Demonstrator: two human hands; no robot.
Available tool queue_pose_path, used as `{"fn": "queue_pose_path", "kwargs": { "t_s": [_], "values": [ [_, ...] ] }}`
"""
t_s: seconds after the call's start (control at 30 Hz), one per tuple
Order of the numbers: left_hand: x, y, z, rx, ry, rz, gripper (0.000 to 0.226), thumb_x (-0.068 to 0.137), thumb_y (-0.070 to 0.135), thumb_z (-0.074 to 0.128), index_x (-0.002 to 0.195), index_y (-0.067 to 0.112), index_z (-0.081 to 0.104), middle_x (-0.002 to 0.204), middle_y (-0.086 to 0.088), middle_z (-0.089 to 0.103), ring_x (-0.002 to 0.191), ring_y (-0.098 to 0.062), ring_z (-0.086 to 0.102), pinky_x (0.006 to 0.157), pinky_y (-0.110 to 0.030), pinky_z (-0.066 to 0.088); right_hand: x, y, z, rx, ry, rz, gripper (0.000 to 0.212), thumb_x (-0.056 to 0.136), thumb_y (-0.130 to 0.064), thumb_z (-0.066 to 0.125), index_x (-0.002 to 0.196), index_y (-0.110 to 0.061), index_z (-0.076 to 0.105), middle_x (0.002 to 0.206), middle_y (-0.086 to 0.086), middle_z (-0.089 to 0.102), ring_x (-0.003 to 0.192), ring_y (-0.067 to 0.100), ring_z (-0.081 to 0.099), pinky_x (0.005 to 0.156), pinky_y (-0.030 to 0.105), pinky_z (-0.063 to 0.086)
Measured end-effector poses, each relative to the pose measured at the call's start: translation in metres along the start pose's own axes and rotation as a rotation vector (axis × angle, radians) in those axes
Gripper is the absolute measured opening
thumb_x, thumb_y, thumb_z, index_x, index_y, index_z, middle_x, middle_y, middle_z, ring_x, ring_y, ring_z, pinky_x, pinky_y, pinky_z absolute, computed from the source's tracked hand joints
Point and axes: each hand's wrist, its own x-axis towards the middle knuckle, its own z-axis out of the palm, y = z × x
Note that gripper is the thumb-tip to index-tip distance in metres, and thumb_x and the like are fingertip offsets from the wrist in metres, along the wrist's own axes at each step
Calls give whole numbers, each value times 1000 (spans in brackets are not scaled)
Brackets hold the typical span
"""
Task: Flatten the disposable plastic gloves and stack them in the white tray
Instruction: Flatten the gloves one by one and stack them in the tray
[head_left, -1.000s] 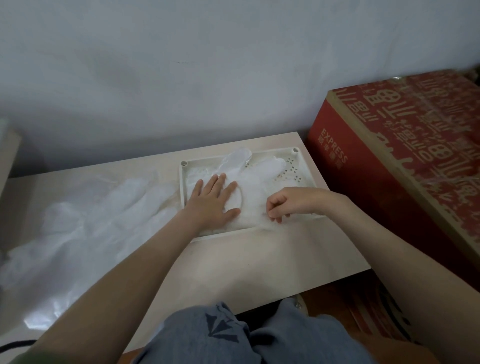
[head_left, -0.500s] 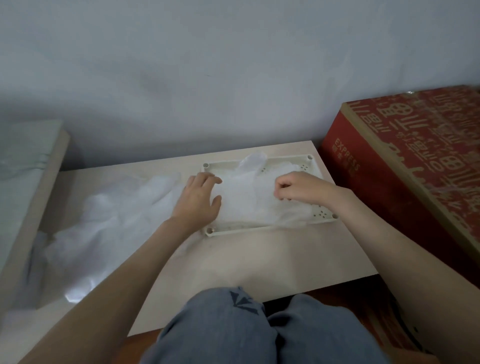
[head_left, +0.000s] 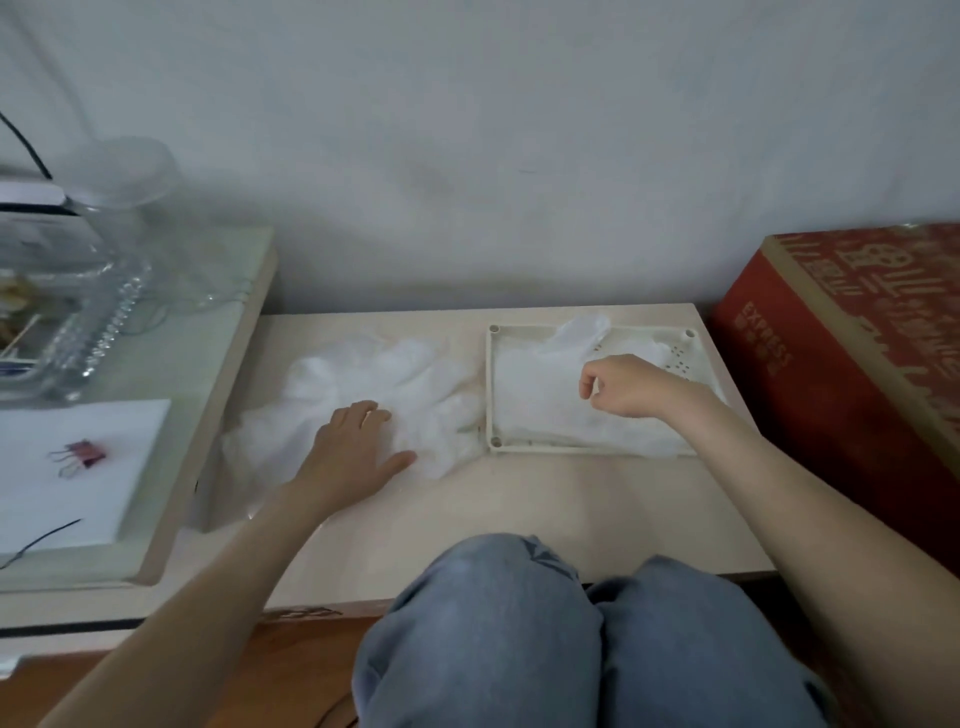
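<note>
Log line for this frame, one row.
left hand: resting on loose glove pile | right hand: curled over tray gloves, grip unclear | white tray: gloves stacked inside

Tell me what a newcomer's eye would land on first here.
The loose heap of clear plastic gloves lies on the pale low table, with the left hand laid on it. Just to its right, the white tray holds flattened gloves under the curled right hand. A big red box stands at the far right.
</note>
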Motion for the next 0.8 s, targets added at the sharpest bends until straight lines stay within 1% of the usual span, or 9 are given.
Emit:
{"fn": "queue_pose_path", "kwargs": {
  "t_s": [0.07, 0.13, 0.2, 0.3, 0.37, 0.43, 0.53, 0.67, 0.8],
  "values": [
    [0, 7, -4, -17, 75, 56, 62, 90, 54, 51, 135, 10, 48, 146, -12, 37, 133, -32, 33, 107, -44, 29, -5, 11, -1, -23, -25, 54, 26, 91, -6, 42, 102, -22, 61, 96, -7, 48, 92, 15, 46, 63, 20, 35],
    [4, 20, -8, -23, 154, 153, 59, 86, 47, 48, 129, 8, 54, 143, -16, 42, 129, -37, 38, 104, -48, 33, -11, 19, -1, -41, -51, 82, 31, 91, -6, 43, 108, -20, 65, 102, -6, 51, 96, 14, 48, 76, 21, 37],
    [12, 42, -11, -19, 182, 254, 49, 88, 36, 51, 129, 9, 54, 144, -15, 42, 130, -37, 39, 104, -49, 33, -17, 27, -1, -40, -75, 97, 34, 91, -5, 43, 111, -17, 67, 113, -4, 58, 106, 15, 52, 85, 21, 37],
    [25, 73, -7, -27, 146, 415, 43, 94, 23, 44, 135, 14, 48, 149, -11, 37, 136, -31, 35, 111, -44, 26, -25, 36, 2, -33, -88, 88, 32, 93, -6, 45, 112, -13, 69, 121, 0, 62, 113, 16, 54, 86, 19, 36],
    [33, 89, 0, 15, 99, 536, 49, 94, 24, 34, 141, 16, 43, 153, -9, 31, 140, -28, 30, 115, -42, 20, -29, 43, 5, -35, -74, 83, 29, 93, -9, 46, 111, -11, 70, 120, 1, 64, 111, 16, 56, 84, 19, 36],
    [40, 102, 9, 87, 25, 605, 48, 100, 25, 30, 148, 21, 31, 158, -5, 21, 145, -22, 19, 117, -40, 11, -35, 50, 6, -34, -76, 84, 28, 94, -11, 47, 112, -11, 69, 116, 1, 63, 112, 17, 56, 88, 21, 38],
    [46, 117, 16, 185, -68, 600, 46, 104, 30, 27, 150, 26, 24, 159, 0, 18, 146, -15, 14, 118, -37, 4, -47, 62, 7, -28, -108, 102, 28, 95, -12, 47, 114, -11, 68, 106, -3, 57, 113, 18, 55, 92, 23, 39],
    [49, 125, 14, 214, -125, 604, 40, 103, 31, 28, 141, 25, 41, 147, 3, 41, 136, -13, 35, 116, -38, 11, -59, 76, 10, 5, -123, 111, 31, 95, -8, 46, 119, -12, 65, 126, 1, 60, 119, 16, 52, 87, 18, 35],
    [50, 127, 13, 197, -157, 589, 38, 103, 29, 29, 137, 24, 45, 142, 4, 46, 131, -14, 41, 116, -38, 10, -67, 88, 8, 29, -103, 136, 30, 94, -7, 46, 112, -14, 69, 122, -3, 63, 114, 11, 53, 83, 16, 35]
  ]
}}
